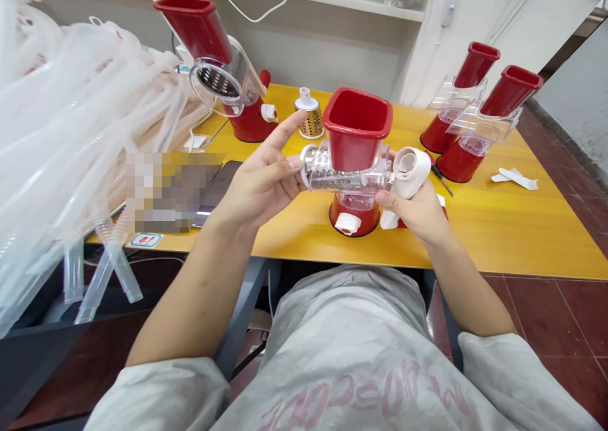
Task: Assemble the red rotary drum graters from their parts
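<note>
A red and clear rotary grater stands on the table in front of me, its square red hopper facing up. Inside its clear barrel lies a metal grating drum with a white rim at the left end. My left hand pinches that rim between thumb and fingers, the index finger stretched out. At the other end, my right hand grips the clear barrel, thumb in front. A white plastic crank piece sits against the right hand; whether it is joined to the grater I cannot tell. The right fingers are partly hidden.
Behind stand a second metal drum and another grater. Two red bases with hoppers are at the right, near white strips. A screwdriver lies beside my right hand. Clear plastic tubes pile up at left, near a phone.
</note>
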### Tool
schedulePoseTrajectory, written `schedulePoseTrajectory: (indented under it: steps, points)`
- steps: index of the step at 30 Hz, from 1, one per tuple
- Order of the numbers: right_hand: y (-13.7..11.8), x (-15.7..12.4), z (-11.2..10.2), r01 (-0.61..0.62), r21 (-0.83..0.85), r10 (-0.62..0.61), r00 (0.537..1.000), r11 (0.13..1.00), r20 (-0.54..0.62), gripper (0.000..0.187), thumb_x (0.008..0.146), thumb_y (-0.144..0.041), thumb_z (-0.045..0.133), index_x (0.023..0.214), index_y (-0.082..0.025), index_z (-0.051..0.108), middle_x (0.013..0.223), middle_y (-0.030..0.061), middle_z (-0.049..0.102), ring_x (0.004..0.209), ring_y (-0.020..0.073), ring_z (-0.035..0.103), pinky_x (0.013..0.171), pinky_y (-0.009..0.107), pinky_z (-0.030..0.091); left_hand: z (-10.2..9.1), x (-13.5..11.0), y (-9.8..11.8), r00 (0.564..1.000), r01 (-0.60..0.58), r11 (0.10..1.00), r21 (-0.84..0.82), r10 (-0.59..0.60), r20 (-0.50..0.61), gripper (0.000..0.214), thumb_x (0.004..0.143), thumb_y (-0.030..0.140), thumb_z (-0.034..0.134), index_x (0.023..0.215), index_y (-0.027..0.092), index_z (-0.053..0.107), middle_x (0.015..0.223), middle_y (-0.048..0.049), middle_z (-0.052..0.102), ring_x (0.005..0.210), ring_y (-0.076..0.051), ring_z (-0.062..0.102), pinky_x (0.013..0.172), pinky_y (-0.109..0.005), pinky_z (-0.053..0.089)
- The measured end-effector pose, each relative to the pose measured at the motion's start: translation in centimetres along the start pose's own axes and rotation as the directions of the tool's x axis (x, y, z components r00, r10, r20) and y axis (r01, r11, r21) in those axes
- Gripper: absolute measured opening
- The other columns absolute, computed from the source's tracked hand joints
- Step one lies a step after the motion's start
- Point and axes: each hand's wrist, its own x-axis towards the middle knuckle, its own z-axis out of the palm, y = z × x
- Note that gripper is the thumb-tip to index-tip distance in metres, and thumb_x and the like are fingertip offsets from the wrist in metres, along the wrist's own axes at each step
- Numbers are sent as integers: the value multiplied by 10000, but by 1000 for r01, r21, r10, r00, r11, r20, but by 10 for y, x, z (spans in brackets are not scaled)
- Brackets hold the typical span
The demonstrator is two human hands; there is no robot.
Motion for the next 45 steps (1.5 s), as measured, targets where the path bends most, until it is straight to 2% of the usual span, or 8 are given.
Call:
schedulePoseTrajectory:
  steps: [5, 11, 18, 23, 27, 32, 36, 45]
  points:
    - [0, 0, 4, 18, 59, -19, 1000, 998, 19, 934, 702, -743, 1161, 1439, -284, 816, 1486, 112, 868, 1407, 363, 825, 1289, 526, 680, -8, 3, -6, 996, 14, 999, 37, -17, 88, 992, 906, 460, 1112, 1786, 438, 655, 1008, -5, 905, 1009, -335, 938, 948, -518, 788]
    - [-6, -5, 4, -41, 111, 38, 999, 993, 28, 822, 722, -530, 1198, 1404, -295, 803, 1447, 88, 843, 1384, 323, 803, 1296, 496, 662, 9, 15, -9, 999, 51, 995, 81, -52, 2, 1089, 699, 720, 1199, 1646, 405, 765, 1198, -82, 926, 1303, -495, 913, 980, -638, 812]
    - [-29, -15, -51, -182, 243, 179, 983, 953, 37, 627, 795, -291, 1052, 1377, -300, 819, 1375, 40, 823, 993, 178, 755, 1009, 388, 723, 15, 14, -3, 999, -12, 986, 164, 19, -40, 1411, 610, 587, 1279, 1820, 352, 593, 1288, -43, 938, 1408, -487, 873, 1069, -595, 780]
    - [-28, -20, -72, -87, 68, 78, 990, 994, 115, 615, 870, -662, 1113, 1199, -234, 819, 1102, 94, 861, 980, 252, 825, 945, 422, 732, 2, 16, -7, 997, -62, 981, 185, 70, -35, 1445, 698, 636, 1239, 1890, 317, 487, 1037, 31, 934, 1220, -406, 922, 1031, -544, 740]
    - [-6, -27, -58, -79, 143, 63, 992, 987, 108, 678, 943, -810, 1010, 1232, -271, 717, 893, 9, 793, 775, 225, 804, 744, 385, 725, -2, 20, -12, 993, -84, 982, 171, 96, -67, 1400, 703, 677, 1227, 1849, 283, 526, 1019, 32, 922, 1390, -421, 874, 1117, -551, 709]
    - [6, -33, -32, -209, 308, 158, 971, 928, 181, 739, 985, -952, 865, 1180, -272, 652, 765, -68, 602, 476, 115, 498, 432, 271, 510, -2, 23, -19, 986, -112, 989, 93, 122, -110, 1245, 746, 662, 1218, 1754, 296, 585, 1166, 17, 933, 1694, -447, 684, 1307, -648, 635]
    - [3, -36, -20, -273, 343, 172, 939, 899, 297, 703, 1036, -927, 822, 1068, -248, 638, 741, -53, 553, 477, 90, 408, 423, 244, 394, -8, 28, -25, 983, -142, 987, 75, 150, -103, 1267, 726, 671, 1224, 1737, 286, 566, 1216, 27, 928, 1800, -432, 572, 1374, -638, 597]
    - [8, -41, -12, -271, 249, 98, 835, 930, 542, 593, 1099, -800, 812, 1199, -228, 697, 875, 13, 628, 616, 132, 525, 530, 276, 432, -12, 28, -26, 971, -148, 981, 125, 168, -167, 1146, 674, 753, 1198, 1628, 346, 711, 1216, -45, 941, 1578, -433, 794, 1151, -586, 750]
